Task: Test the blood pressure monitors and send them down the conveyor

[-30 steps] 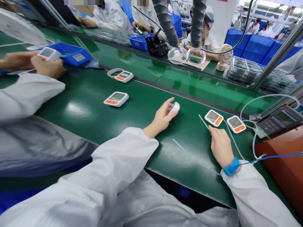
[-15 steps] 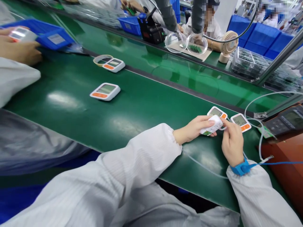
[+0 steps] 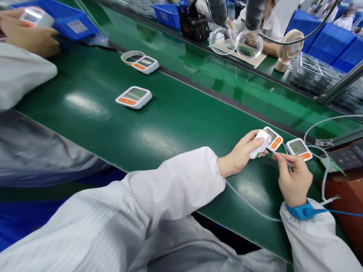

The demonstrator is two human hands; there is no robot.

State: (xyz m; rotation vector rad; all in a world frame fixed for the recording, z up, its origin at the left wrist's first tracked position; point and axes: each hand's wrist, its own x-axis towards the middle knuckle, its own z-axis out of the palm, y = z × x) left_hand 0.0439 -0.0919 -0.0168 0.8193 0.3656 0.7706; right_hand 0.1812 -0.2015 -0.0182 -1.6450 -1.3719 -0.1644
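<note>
My left hand (image 3: 241,155) grips a white blood pressure monitor (image 3: 260,144), tilted so its casing and a small green patch show. Close beside it, my right hand (image 3: 296,177) pinches the end of a thin clear tube (image 3: 289,164); the fingers partly hide it, and whether it touches the held monitor cannot be made out. A blue wrist strap (image 3: 303,210) is on my right wrist. Just behind my hands lie two more monitors with grey screens and orange buttons, one partly covered (image 3: 275,140) and one in full view (image 3: 299,148).
Two further monitors, a nearer one (image 3: 134,97) and a farther one (image 3: 146,64) by a tape roll (image 3: 127,57), lie on the green bench (image 3: 181,128). At left, a co-worker's hands (image 3: 31,36) hold a monitor near a blue bin (image 3: 75,26). A brown box (image 3: 343,192) stands right.
My right hand has drawn back slightly from the held monitor, which has turned more upright in my left hand. The whole view has shifted a little.
</note>
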